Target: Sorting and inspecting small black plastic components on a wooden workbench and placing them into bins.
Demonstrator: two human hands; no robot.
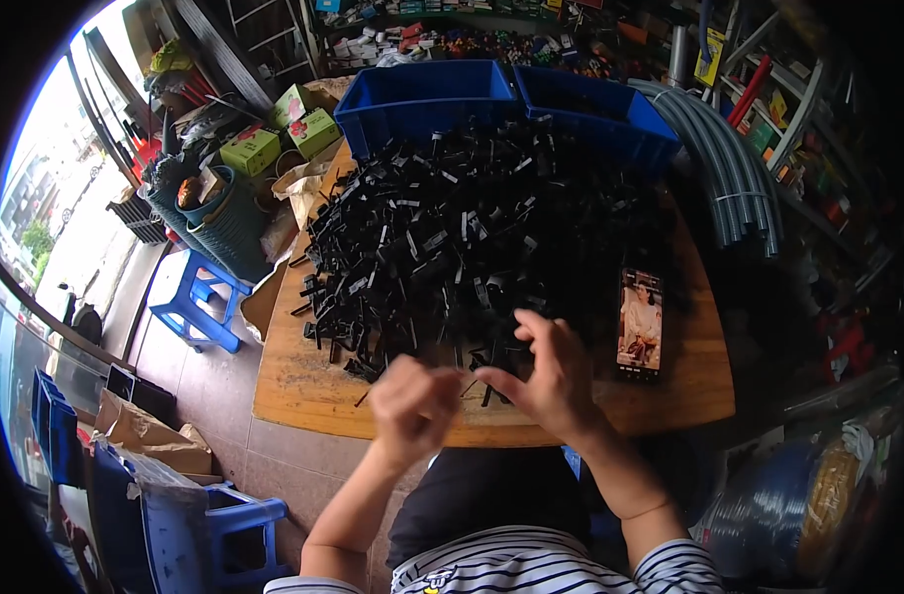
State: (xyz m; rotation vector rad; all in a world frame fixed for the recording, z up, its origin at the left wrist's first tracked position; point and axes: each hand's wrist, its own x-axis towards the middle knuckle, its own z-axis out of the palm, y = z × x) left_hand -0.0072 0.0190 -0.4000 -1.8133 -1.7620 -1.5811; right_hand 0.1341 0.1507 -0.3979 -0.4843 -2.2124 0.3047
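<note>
A large heap of small black plastic parts covers most of the wooden table; their exact kind is too small to tell. At the near edge of the heap is my left hand, blurred, with its fingers curled in. Whatever it may hold is hidden. Just right of it, above the table's front edge, my right hand has thumb and forefinger spread apart, and nothing shows between them. Some loose black pieces lie beneath and between the two hands.
Two blue bins stand side by side behind the heap. A phone with a lit screen rests on the table at right. Left of the table is a blue stool. Coiled grey pipes curve past the far right corner.
</note>
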